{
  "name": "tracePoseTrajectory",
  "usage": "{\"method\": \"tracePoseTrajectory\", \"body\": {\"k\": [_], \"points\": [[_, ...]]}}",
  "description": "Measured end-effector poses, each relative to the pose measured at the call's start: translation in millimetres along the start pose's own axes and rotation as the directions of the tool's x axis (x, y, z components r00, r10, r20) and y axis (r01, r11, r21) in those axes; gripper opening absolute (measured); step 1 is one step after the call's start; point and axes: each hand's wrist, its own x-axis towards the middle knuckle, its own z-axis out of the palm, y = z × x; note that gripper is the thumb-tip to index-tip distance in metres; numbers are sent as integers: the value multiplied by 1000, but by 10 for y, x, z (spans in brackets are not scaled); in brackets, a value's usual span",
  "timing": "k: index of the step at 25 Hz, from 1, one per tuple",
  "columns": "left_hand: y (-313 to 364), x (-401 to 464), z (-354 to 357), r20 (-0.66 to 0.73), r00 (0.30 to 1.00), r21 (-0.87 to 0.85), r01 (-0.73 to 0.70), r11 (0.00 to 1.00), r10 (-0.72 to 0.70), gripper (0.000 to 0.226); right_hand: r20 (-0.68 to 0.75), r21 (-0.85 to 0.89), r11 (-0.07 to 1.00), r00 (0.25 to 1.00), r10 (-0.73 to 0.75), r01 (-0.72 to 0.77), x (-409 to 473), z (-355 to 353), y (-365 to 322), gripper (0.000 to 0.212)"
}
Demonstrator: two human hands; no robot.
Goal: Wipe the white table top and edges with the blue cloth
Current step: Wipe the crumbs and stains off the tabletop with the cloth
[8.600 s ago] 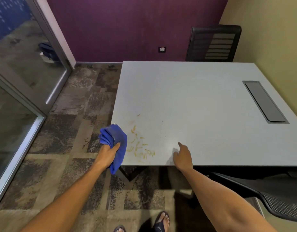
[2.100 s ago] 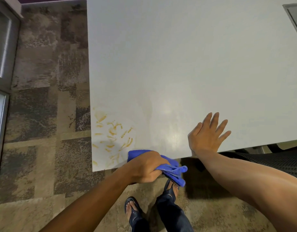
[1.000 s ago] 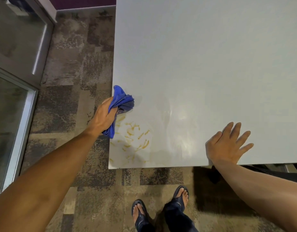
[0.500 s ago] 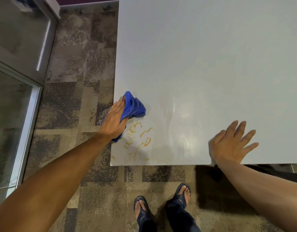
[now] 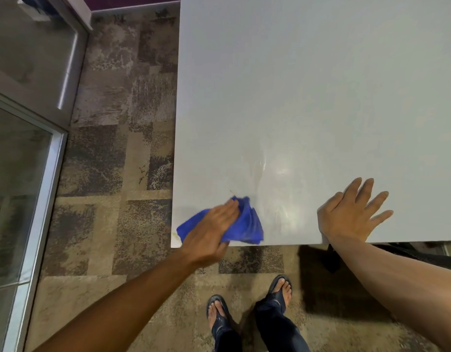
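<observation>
The white table (image 5: pixel 308 97) fills the upper right of the head view, its near left corner in front of me. My left hand (image 5: pixel 210 231) lies flat with straight fingers on the bunched blue cloth (image 5: pixel 247 224) and presses it onto that corner by the front edge. A small yellowish smear (image 5: pixel 174 234) shows at the corner, left of the cloth. My right hand (image 5: pixel 351 214) rests flat on the table top at the front edge, fingers spread, holding nothing.
Patterned brown carpet (image 5: pixel 123 148) runs along the table's left side and under my sandalled feet (image 5: pixel 247 303). A glass partition with a metal frame (image 5: pixel 49 158) stands at the left. Something dark (image 5: pixel 422 252) sits under the table's front edge at the right.
My left hand has swept the cloth from the table's left edge down and right over the yellow marks to the near corner; most marks no longer show. My right hand has stayed put.
</observation>
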Motion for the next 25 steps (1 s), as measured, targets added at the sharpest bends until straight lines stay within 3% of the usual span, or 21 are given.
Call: {"method": "tracePoseTrajectory", "body": {"k": [2,8,11,13,15,19,22,25], "points": [[236,-112,159,62,995,-72,-68,995,73,71,6,8,1000,1000,1,-1,3,-10,-9,67],[815,-307,360,131,985,-435,-48,899,116,53,12,19,1000,1000,-11,10,4,-5,4,68],[786,-246,128,60,997,-435,68,898,-47,20,7,22,1000,1000,-11,11,7,6,9,67],[632,-134,-155,39,971,-431,229,873,-236,23,7,22,1000,1000,-9,9,2,1,2,66],[441,16,-474,-33,938,-489,286,824,-345,23,8,24,1000,1000,-10,9,1,1,-1,66],[15,435,-971,-184,742,-706,357,612,-644,17,6,29,1000,1000,-6,6,-7,2,8,65],[-217,636,-1134,-84,581,-902,301,310,-809,13,12,24,1000,1000,-9,9,1,-3,11,66],[-283,705,-1137,-1,569,-966,211,147,-822,20,18,6,1000,1000,0,0,3,-3,4,66]]}}
